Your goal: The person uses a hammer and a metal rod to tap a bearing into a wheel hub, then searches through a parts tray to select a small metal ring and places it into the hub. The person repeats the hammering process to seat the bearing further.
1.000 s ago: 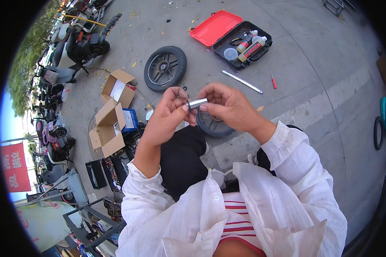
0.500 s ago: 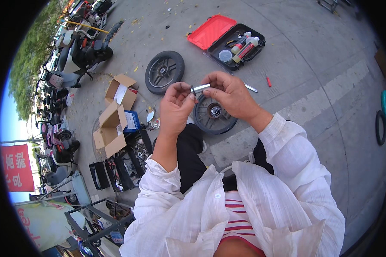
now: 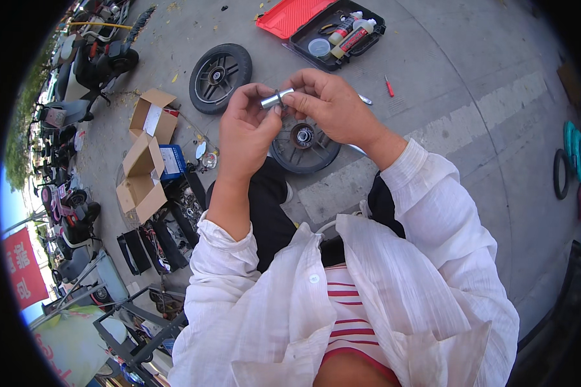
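Both my hands meet over a small shiny metal sleeve [image 3: 269,102] with a dark ring [image 3: 278,97] around its middle. Thumb and fingers of my left hand [image 3: 246,126] close round its left part. My right hand [image 3: 332,106] pinches the other end, partly covering it. Just below and beyond my hands, a dark spoked wheel [image 3: 303,137] lies flat on the paving, its hub facing up. A second wheel with a tyre [image 3: 217,76] lies farther left.
An open red-and-black case [image 3: 313,48] with bottles lies at the far side. Open cardboard boxes [image 3: 142,169], a blue box [image 3: 172,161] and black parts trays [image 3: 135,251] stand left. A red screwdriver [image 3: 389,86] lies right; a black tyre [image 3: 561,174] is farther right. Parked scooters [image 3: 90,71] line the left.
The dark ring, earlier near the sleeve's left end, now sits around its middle. My view has shifted, so the ground things appear higher and farther left. Both hands still hold the sleeve.
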{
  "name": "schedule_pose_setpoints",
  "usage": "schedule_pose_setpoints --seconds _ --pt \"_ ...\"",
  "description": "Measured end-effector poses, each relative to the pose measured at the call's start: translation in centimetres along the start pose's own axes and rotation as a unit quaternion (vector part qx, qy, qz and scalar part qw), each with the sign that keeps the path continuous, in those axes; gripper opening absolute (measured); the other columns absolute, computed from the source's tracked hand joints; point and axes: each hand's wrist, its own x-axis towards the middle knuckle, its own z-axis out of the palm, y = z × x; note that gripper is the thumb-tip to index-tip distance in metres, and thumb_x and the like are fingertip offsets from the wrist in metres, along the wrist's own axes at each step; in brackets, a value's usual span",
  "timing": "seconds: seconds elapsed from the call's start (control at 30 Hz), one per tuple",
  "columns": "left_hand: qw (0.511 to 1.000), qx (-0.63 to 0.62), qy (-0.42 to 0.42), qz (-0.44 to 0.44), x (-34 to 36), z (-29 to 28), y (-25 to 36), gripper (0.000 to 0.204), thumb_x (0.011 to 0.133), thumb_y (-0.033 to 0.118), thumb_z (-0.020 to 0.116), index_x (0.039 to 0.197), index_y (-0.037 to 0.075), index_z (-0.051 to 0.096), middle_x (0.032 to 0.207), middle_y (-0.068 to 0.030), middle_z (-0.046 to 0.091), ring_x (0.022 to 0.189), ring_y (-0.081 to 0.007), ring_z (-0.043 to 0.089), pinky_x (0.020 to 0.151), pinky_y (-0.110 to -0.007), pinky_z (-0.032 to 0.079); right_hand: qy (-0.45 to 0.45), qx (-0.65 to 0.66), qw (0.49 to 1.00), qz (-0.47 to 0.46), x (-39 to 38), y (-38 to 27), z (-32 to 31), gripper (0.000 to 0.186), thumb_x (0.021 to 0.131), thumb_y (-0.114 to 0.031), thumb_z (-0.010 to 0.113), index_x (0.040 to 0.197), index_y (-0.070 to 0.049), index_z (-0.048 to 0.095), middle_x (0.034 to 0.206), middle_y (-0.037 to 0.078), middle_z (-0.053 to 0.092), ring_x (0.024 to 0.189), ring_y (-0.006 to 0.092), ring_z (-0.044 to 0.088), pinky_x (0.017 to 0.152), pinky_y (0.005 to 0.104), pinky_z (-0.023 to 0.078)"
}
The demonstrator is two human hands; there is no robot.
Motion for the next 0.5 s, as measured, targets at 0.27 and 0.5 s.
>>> schedule_pose_setpoints --seconds 0.27,0.5 --pt "0.999 0.017 0.022 -0.038 0.3 -1.0 0.0 0.025 0.088 -0.001 0.063 0.111 -0.001 0.053 0.100 -0.0078 0.060 0.085 -0.0143 0.063 0.077 -0.027 0.052 -0.007 0.078 0.997 -0.002 1.0 1.1 0.4 0.019 0.091 -0.010 0.061 0.104 0.003 0.060 0.089 0.008 0.068 0.083 0.0115 0.064 0.075 0.0255 0.051" --pt "0.999 0.038 0.006 -0.026 0.0 -2.4 0.0 0.024 0.088 -0.001 0.063 0.110 -0.003 0.055 0.098 -0.0092 0.063 0.083 -0.0150 0.064 0.077 -0.028 0.053 -0.012 0.033 0.999 -0.017 1.1 1.5 1.0 0.022 0.089 -0.011 0.064 0.106 0.003 0.062 0.092 0.009 0.069 0.085 0.0132 0.065 0.077 0.0268 0.051"
